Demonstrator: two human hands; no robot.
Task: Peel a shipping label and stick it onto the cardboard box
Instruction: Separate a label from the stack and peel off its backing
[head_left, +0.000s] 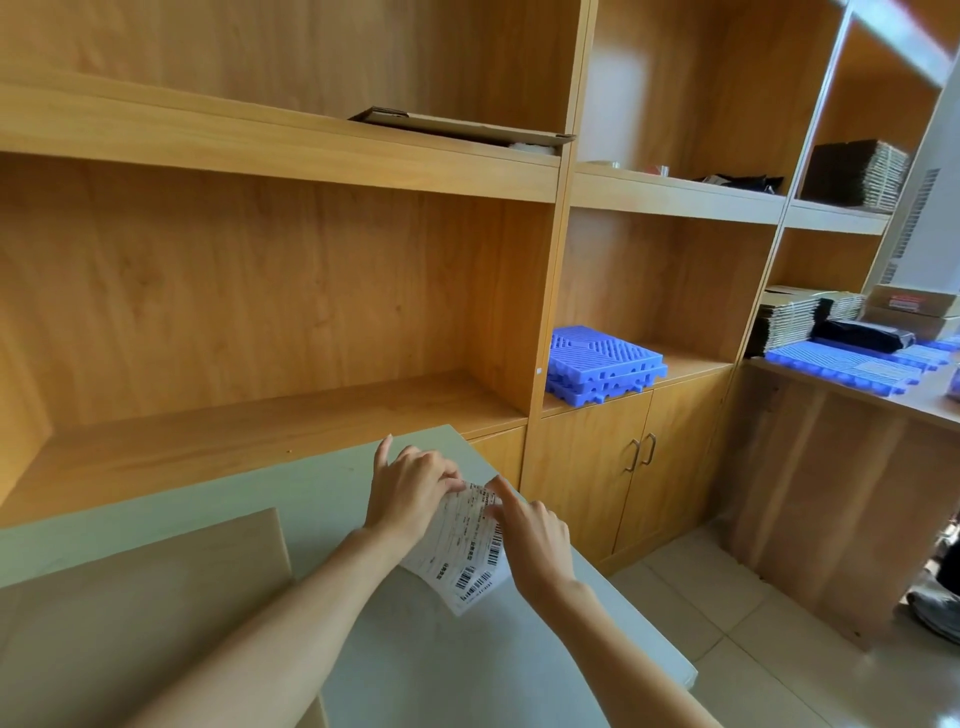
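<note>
A white shipping label (465, 556) with black barcodes is held above the grey-green table (467, 670), tilted with its barcode end toward me. My left hand (410, 493) grips its far left edge, fingers curled over the top. My right hand (530, 535) pinches the far right corner with thumb and forefinger. A plain cardboard box (140, 597) lies on the table at the lower left, its flat top facing up, apart from the label.
Wooden shelving fills the wall behind the table. Blue plastic grid tiles (605, 364) are stacked on a shelf at the right, above cabinet doors (639, 457). More blue tiles, flat cardboard stacks and a black bag lie on a counter (857, 364) at the far right. Tiled floor lies right of the table.
</note>
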